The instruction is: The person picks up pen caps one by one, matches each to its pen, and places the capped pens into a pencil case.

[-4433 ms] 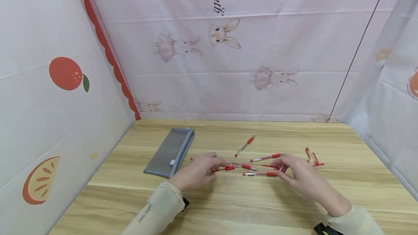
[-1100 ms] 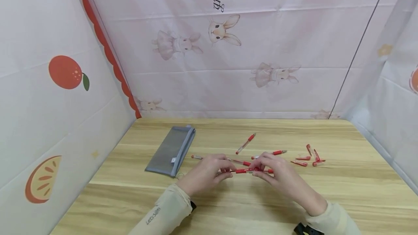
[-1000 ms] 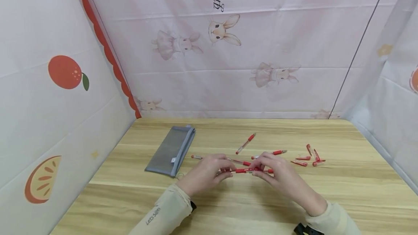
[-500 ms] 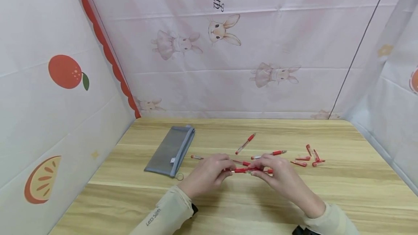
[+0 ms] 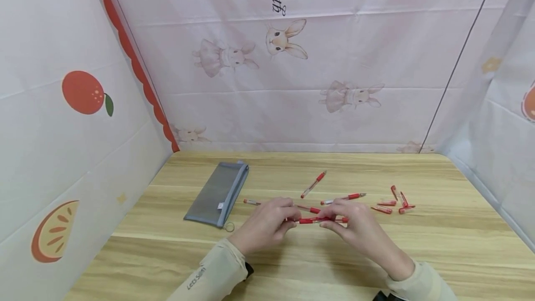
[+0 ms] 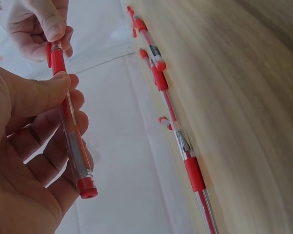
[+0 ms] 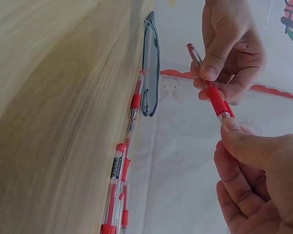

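In the head view my left hand (image 5: 271, 222) and right hand (image 5: 355, 222) meet above the table over one clear-barrelled red gel pen (image 5: 307, 220). My left thumb and fingers grip its barrel, clearest in the left wrist view, where the pen (image 6: 73, 126) slants with its red end plug downward. At the tip end my right thumb and fingers pinch a small red pen cap (image 6: 49, 54). Its clip lies alongside the red grip. In the right wrist view the fingertips hide most of the cap, so how far it covers the tip cannot be seen.
Several uncapped red pens lie around the hands, one pen (image 5: 313, 184) farther back and another pen (image 5: 342, 199) behind the right hand. Loose red caps (image 5: 386, 203) lie in a group at the right. A grey mesh zip pouch (image 5: 215, 194) with a ring (image 5: 229, 226) lies left.
Since the earliest frame my right hand has moved left to the left hand's pen, which has shifted right. Over the last second both hands stay nearly in place, with slight finger shifts.
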`<state>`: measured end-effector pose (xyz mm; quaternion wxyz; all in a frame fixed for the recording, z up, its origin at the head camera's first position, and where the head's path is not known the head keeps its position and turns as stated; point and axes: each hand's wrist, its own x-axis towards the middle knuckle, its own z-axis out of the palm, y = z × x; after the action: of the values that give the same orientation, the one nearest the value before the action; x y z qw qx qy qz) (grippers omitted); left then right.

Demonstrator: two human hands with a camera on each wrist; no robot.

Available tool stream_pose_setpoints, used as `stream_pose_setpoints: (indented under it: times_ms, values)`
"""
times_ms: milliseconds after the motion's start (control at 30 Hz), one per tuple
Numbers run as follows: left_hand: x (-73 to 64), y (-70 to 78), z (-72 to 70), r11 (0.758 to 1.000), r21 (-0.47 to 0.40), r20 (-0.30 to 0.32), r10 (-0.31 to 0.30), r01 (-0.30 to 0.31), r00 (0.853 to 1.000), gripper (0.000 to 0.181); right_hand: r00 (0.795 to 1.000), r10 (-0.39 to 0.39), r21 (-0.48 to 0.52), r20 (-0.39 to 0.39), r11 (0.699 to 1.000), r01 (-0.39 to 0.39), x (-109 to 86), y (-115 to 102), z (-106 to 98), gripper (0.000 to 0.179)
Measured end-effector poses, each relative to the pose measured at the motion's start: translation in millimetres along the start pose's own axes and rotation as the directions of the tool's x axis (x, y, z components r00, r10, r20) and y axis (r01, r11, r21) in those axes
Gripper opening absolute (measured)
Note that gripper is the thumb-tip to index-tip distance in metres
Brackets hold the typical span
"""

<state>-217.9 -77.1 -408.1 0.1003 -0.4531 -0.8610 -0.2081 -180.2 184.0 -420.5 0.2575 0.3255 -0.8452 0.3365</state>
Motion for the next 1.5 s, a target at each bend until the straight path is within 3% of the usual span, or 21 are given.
stream_pose_setpoints:
  times_ms: [367, 500, 900, 1333, 1500]
  values:
    - [-0.8, 0.5, 2.9, 1.000, -0.026, 0.017, 0.009, -0.009, 1.000, 0.006, 0.999, -0.021, -0.083, 0.028, 0.996, 0.024, 1.4, -0.3, 1.7, 0.029]
    - [-1.6, 0.2, 3.4, 1.000, -0.028, 0.034, -0.005, 0.006, 0.999, 0.007, 0.999, -0.022, -0.071, 0.044, 0.997, 0.025, 2.3, 0.2, 2.0, 0.028]
    - [1.1, 0.8, -0.7, 0.994, -0.081, 0.104, -0.070, 0.078, 0.992, 0.007, 0.986, 0.115, 0.086, 0.119, 0.988, -0.126, 2.4, -1.3, -3.6, 0.021]
    - [6.3, -7.7, 4.3, 0.960, -0.203, 0.191, -0.154, 0.192, 0.969, 0.013, 0.964, 0.199, 0.141, 0.179, 0.964, -0.225, 0.0, 11.4, -4.7, 0.019]
    - [12.4, -15.3, 3.9, 0.960, -0.204, 0.196, -0.151, 0.191, 0.969, 0.021, 0.958, 0.227, 0.133, 0.178, 0.959, -0.252, -0.9, 15.5, -9.1, 0.020]
